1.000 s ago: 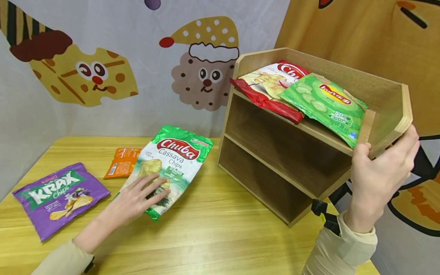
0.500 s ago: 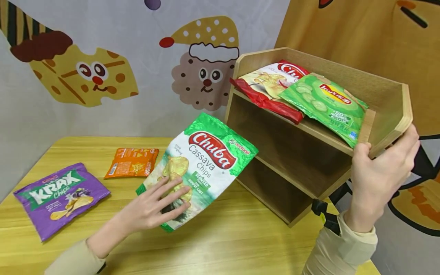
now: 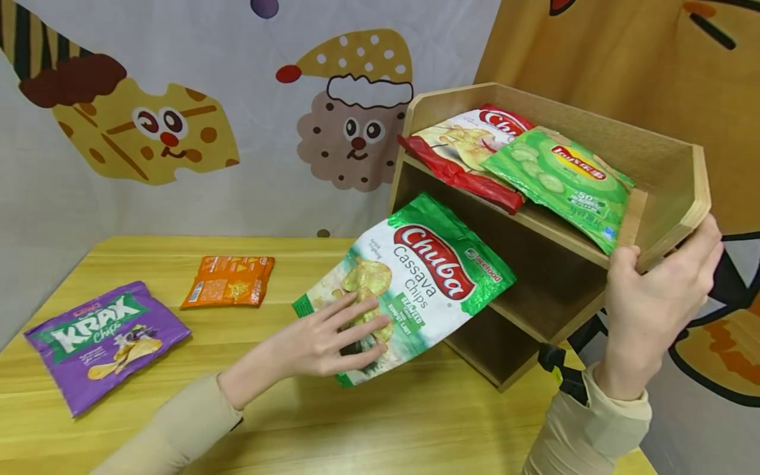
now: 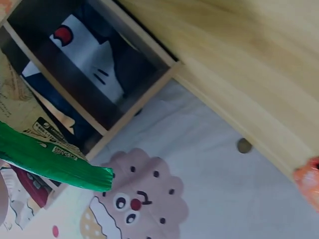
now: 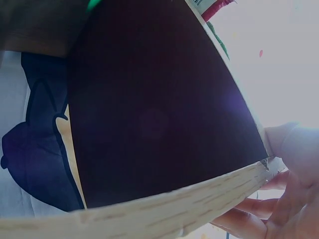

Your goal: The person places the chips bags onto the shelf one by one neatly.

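Note:
My left hand [image 3: 335, 336] holds a green and white bag of Chuba cassava chips [image 3: 424, 290] by its lower part, fingers across the front and thumb hidden behind. Tilted, the bag hangs above the table, its green top in front of the middle opening of a wooden shelf [image 3: 552, 247]. In the left wrist view only a green end of the chip bag [image 4: 60, 164] and its back show. My right hand [image 3: 662, 297] grips the shelf's near right corner, thumb in front; the right wrist view shows these fingers [image 5: 249, 221] at the wooden edge.
A red and white Chuba bag [image 3: 460, 148] and a green Lay's bag [image 3: 564, 178] lie on the shelf's top tier. On the table [image 3: 332, 435], to the left, are a purple Krax bag [image 3: 109, 343] and a small orange packet [image 3: 228, 280]. A printed curtain stands behind.
My left hand has lifted the green and white chip bag off the table and carried it right, to the shelf front, uncovering the orange packet. My right hand has stayed on the shelf corner.

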Demonstrator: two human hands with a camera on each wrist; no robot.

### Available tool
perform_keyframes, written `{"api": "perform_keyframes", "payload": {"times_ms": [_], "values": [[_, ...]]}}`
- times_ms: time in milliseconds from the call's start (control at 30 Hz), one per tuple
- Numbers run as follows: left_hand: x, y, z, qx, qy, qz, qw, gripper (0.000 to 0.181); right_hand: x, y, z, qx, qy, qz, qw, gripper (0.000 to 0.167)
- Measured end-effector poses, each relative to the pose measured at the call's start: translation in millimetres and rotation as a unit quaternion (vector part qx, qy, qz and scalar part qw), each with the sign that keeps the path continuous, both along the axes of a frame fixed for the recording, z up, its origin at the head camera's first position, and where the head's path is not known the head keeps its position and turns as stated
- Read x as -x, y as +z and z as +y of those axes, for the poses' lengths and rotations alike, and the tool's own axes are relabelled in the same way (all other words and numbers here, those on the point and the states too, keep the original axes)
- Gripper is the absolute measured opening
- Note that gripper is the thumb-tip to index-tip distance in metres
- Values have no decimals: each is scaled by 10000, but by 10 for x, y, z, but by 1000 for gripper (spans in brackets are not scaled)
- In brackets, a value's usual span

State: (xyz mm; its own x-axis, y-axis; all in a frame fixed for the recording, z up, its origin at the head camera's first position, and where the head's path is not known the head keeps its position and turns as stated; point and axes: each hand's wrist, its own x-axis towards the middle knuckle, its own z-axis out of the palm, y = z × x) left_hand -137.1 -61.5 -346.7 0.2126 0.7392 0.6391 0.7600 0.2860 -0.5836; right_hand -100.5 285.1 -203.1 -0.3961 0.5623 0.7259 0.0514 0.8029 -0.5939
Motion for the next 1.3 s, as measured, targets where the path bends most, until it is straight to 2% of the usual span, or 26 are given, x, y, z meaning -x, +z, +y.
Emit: {"api": "perform_keyframes", "payload": {"times_ms": [233, 467, 767, 967, 1067, 1167, 1233, 1300], "values": [[246, 133, 296, 54, 107, -169, 9998, 33, 5, -4, 4, 0, 28, 20, 10000, 60], [509, 287, 579, 332, 593, -195, 9975, 38, 5, 5, -18, 80, 40, -15, 10000, 61], [801, 442, 896, 337, 933, -480, 9939, 34, -5, 7, -26, -21, -27, 5, 10000, 61], [933, 497, 1085, 649, 1336, -933, 9845, 37, -10, 10, -26, 66, -41, -17, 10000, 61], [1017, 492, 1193, 645, 1480, -1034, 9814, 38, -10, 1, -19, 44, -33, -10, 10000, 62], [1094, 494, 1284, 574, 1560, -1310, 9774, 36, -9, -2, -18, 4, -10, 6, 10000, 62], [1124, 508, 1339, 574, 1644, -1584, 9719, 35, -8, 2, -21, -14, 12, 21, 10000, 62], [1140, 523, 1386, 648, 1792, -1883, 9634, 36, -7, 10, -25, 1, 0, 19, 10000, 61]]}}
